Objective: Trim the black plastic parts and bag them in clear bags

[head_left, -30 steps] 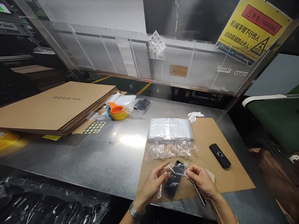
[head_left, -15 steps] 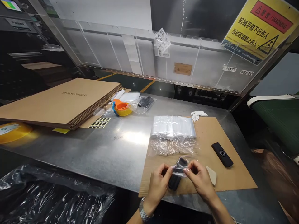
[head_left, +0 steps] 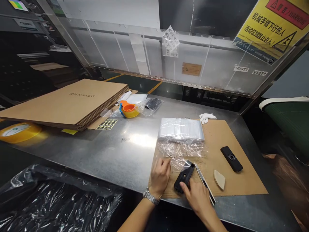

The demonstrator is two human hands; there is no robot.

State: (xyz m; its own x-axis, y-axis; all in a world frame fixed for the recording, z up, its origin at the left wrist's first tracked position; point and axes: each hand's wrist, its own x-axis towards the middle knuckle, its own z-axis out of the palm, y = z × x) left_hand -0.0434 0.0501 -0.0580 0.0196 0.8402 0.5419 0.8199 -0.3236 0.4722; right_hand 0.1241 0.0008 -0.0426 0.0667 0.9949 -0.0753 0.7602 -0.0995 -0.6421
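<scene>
My left hand (head_left: pixel 160 175), with a metal watch on the wrist, is closed in a pinch at the edge of a clear plastic film (head_left: pixel 178 165). My right hand (head_left: pixel 198 195) has its thumb on the lower end of a long black plastic part (head_left: pixel 184 178) with a small hole; its other fingers are partly hidden. Film overlaps the part's upper end. Just right of the part, a slim cutter-like tool (head_left: pixel 204 183) lies slanted, its lower end beside my right hand. Farther right are a beige wedge-shaped piece (head_left: pixel 219 179) and another black part (head_left: pixel 231 159) with a round ring.
Under all this lies a cardboard sheet (head_left: pixel 243 180) on the metal table (head_left: pixel 96 154). Clear bags (head_left: pixel 181 129) are stacked behind my hands, near a white glove (head_left: pixel 207 118). At left are stacked cardboard (head_left: pixel 72 96), a tape roll (head_left: pixel 19 132) and an orange-yellow tape dispenser (head_left: pixel 129 109).
Both hands held film over the black part; now my left hand has drawn left with film. My right hand has lowered to the part's near end, and the cutter-like tool has come into view.
</scene>
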